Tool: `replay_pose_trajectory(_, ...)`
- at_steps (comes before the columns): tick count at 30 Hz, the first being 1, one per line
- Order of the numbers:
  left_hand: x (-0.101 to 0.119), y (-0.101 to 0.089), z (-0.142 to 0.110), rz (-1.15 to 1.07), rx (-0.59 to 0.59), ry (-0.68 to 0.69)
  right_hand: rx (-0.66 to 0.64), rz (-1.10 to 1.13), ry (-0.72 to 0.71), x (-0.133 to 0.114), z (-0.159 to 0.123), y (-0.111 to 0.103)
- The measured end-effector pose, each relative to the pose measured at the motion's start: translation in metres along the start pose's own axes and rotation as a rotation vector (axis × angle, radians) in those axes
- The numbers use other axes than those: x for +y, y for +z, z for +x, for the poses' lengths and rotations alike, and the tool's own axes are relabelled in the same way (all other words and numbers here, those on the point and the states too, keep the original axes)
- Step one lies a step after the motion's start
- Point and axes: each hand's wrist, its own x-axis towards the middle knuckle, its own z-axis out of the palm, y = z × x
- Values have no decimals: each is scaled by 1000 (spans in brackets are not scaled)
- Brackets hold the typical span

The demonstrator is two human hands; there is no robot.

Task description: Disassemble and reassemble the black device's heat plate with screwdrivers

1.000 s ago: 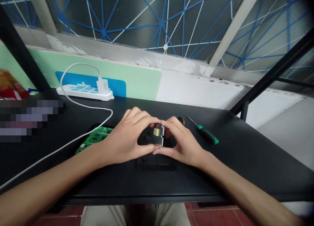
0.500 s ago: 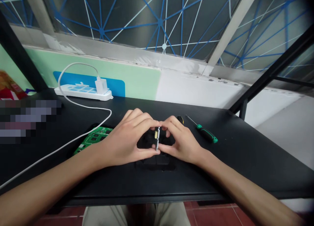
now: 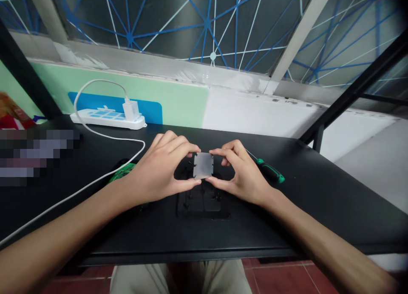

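A small square grey metal plate (image 3: 203,165) with notched edges is held up over the desk, its flat face towards me. My left hand (image 3: 159,168) grips its left side, thumb at the lower corner and fingertips at the upper one. On the right side my right hand (image 3: 244,170) pinches it in the same way. Below the plate lies a black plastic part (image 3: 204,202) with raised posts, dark against the black desktop. My left hand and forearm cover most of a green circuit board (image 3: 123,172).
A green and black screwdriver (image 3: 270,171) lies right of my right hand, its tip partly hidden. A white cable (image 3: 95,185) crosses the desk (image 3: 306,213) on the left, from a charger (image 3: 131,110) in a white power strip (image 3: 106,118). A blurred patch covers the far left.
The metal plate has turned from edge-on to face-on, and its yellowish piece no longer shows. Both hands still hold it and have shifted slightly up and apart.
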Motion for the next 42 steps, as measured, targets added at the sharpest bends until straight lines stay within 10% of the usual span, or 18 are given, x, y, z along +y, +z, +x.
replay_pose_trajectory(42,6,10,-3,159,-47,61,86,-17,-229,-17,-4,-3)
